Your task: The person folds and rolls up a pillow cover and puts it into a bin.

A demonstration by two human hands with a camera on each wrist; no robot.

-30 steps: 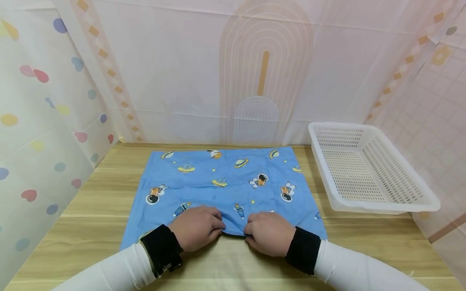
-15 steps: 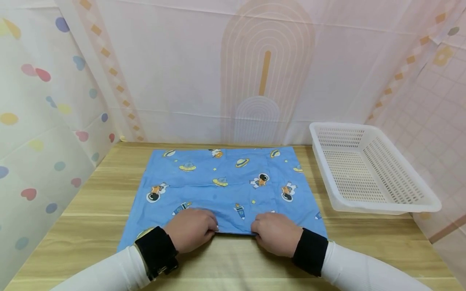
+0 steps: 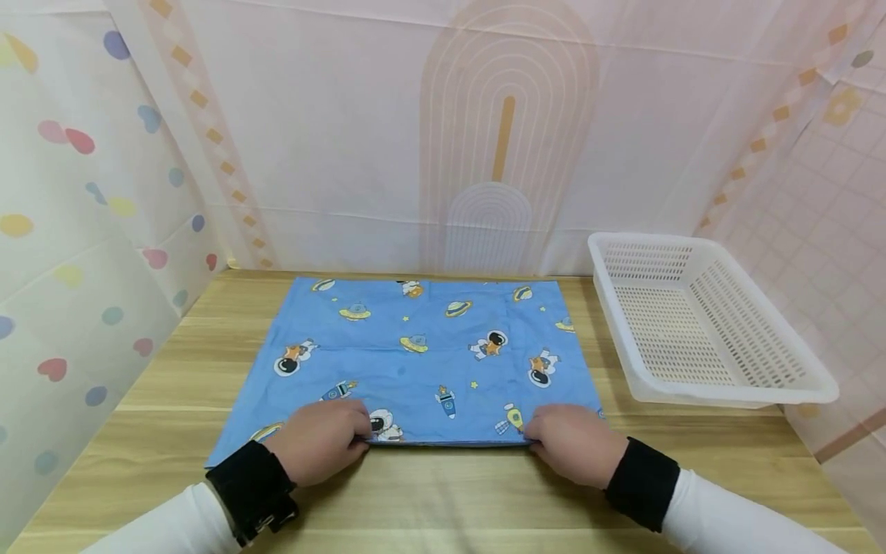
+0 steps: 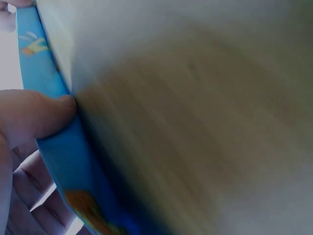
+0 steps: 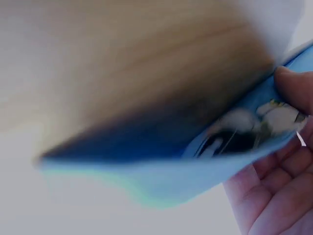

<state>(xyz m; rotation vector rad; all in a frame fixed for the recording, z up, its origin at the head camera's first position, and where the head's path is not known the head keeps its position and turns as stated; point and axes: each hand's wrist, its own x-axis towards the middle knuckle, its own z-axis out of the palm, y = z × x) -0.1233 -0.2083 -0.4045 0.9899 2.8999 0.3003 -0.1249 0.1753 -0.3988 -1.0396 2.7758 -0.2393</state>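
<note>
Astronaut-print cloth (image 3: 415, 354) lay spread on the wood-grain tabletop (image 3: 443, 500), its near edge toward you. Your left hand (image 3: 321, 440) and right hand (image 3: 574, 444), well apart, each pinched that edge between thumb and fingers. It looked light, soft and hard to break, likely to sag or crease between 2 grips. A wider hold, toward the 2 near corners, would probably have kept the edge tauter.

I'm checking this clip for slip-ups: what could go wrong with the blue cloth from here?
The left hand and right hand pinch only the near edge of the blue cloth, so it might slip free. With the hands set apart, uneven pulling could skew or wrinkle it.
</note>
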